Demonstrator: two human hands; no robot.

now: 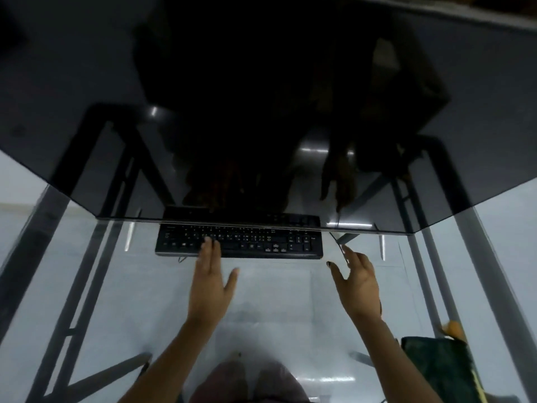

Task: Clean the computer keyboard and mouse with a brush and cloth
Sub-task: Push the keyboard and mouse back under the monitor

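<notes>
A black keyboard (pixel 255 241) lies on a clear glass shelf, its far rows tucked under the dark glass desk top (pixel 87 82). My left hand (pixel 210 282) is stretched out flat with fingers apart, its fingertips resting on the keyboard's front left keys. My right hand (pixel 359 282) hovers open to the right of the keyboard, fingers spread, close to a thin dark cable (pixel 338 245). Neither hand holds anything. No mouse, brush or cloth shows clearly.
The desk's metal frame legs (pixel 66 289) run diagonally on both sides. A dark green patterned item (pixel 438 370) with something orange behind it sits at the lower right. Through the glass I see a pale floor and my knees (pixel 250 382).
</notes>
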